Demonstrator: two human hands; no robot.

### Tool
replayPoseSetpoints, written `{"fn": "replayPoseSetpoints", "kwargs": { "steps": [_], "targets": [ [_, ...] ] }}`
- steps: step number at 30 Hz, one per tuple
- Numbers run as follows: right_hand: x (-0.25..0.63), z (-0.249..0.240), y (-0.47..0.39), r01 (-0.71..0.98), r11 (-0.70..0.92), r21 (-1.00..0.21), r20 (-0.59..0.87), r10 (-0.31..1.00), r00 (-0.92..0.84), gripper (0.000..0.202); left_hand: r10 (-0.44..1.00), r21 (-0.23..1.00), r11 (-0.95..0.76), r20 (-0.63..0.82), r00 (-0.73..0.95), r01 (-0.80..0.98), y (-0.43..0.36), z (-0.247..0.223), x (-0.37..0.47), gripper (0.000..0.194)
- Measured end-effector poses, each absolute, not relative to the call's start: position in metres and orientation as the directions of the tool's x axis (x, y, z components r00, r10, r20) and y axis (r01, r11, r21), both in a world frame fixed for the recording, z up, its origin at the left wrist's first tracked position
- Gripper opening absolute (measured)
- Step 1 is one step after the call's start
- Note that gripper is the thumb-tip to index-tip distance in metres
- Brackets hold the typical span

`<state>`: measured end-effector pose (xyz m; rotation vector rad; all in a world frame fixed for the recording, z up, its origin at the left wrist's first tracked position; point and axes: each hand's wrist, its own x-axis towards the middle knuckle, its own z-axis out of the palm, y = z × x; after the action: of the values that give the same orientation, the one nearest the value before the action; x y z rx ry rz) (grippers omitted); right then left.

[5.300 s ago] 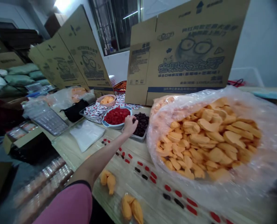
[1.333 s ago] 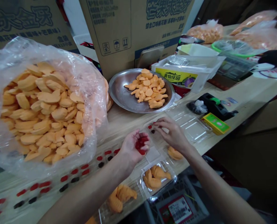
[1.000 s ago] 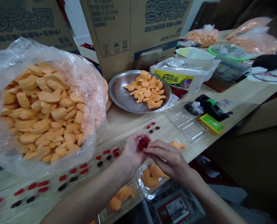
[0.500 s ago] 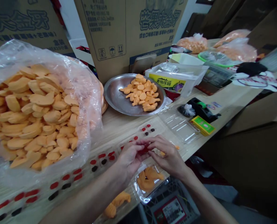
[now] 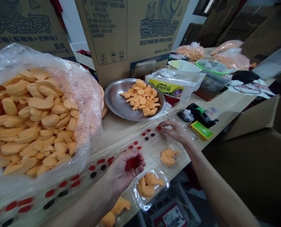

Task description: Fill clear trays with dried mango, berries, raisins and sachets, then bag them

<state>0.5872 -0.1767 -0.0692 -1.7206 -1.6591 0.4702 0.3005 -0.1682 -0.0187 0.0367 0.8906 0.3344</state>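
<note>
My left hand (image 5: 127, 165) is cupped, palm turned up, around several small red pieces (image 5: 131, 163). Farther out, my right hand (image 5: 177, 130) pinches one red piece (image 5: 158, 128) between thumb and fingertips, over the end of a row of clear plastic trays. Red and black pieces (image 5: 147, 130) sit in the trays along this row. Below the right hand, orange molded pieces (image 5: 168, 156) lie in a clear tray. Nearer to me, a clear plastic box (image 5: 144, 203) with more orange pieces (image 5: 148, 184) rests at the table edge.
A large open plastic bag (image 5: 90, 104) full of orange pieces stands at left. Behind the row is a metal bowl (image 5: 114, 101) with more. A tape dispenser (image 5: 203, 116) and yellow-green box (image 5: 201, 130) lie at right. Cardboard boxes (image 5: 131, 37) stand behind; a plastic crate (image 5: 190, 211) is below.
My hands were together over the red pieces; now they are apart. The right hand has moved away to the right with one red piece, uncovering the orange pieces. The left stays cupped.
</note>
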Motion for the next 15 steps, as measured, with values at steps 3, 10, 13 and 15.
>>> {"fn": "replayPoseSetpoints", "kwargs": {
  "steps": [3, 10, 13, 15],
  "targets": [
    [0.587, -0.076, -0.171, 0.772, 0.039, -0.635, 0.173, 0.98, 0.093, 0.016, 0.316, 0.193, 0.944, -0.756, 0.573, -0.266, -0.166, -0.019, 0.278, 0.024],
    [0.587, -0.089, -0.171, 0.803, 0.163, -0.574, 0.236, 0.971, -0.028, 0.016, 0.436, 0.319, 0.885, -0.824, 0.362, -0.339, -0.169, -0.009, 0.206, 0.023],
    [0.587, -0.089, -0.169, 0.834, 0.136, -0.534, 0.213, 0.977, -0.023, 0.013, 0.473, 0.374, 0.834, -0.863, 0.176, -0.405, -0.173, -0.003, 0.165, 0.025],
    [0.584, -0.083, -0.169, 0.832, 0.099, -0.546, 0.187, 0.982, 0.006, 0.012, 0.479, 0.408, 0.806, -0.875, 0.067, -0.43, -0.175, 0.001, 0.136, 0.026]
  ]
}}
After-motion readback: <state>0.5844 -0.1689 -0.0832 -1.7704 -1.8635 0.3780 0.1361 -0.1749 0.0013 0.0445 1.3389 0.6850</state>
